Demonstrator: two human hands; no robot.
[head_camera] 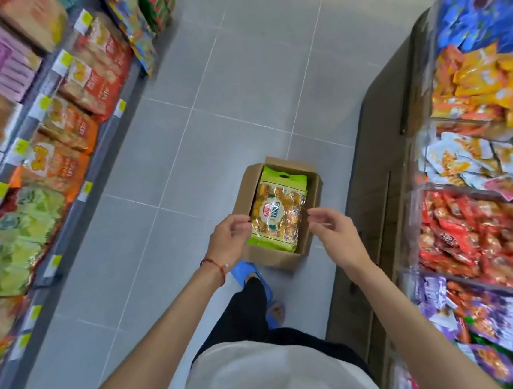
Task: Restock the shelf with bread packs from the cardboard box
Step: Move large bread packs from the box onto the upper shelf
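A bread pack, green-edged with a clear window, is held over the open cardboard box on the grey tiled floor. The left hand pinches the pack's left edge between thumb and fingers; the right hand pinches its right edge likewise. A second green pack shows beyond it inside the box; how many lie beneath cannot be told.

Judgement: the task is at the pick-up step. This pack has not reached any shelf, and at least one more remains in the box.

On the left, the shelf carries a row of green packs of similar colouring at its near end, with orange packs further along; the green row looks the likely destination, though blur prevents a firm match. On the right, bins of snack bags line the aisle.

Obstructions: the box sits just ahead of a blue shoe, in the walking line. The aisle floor otherwise shows no obstacle between box and left shelf.
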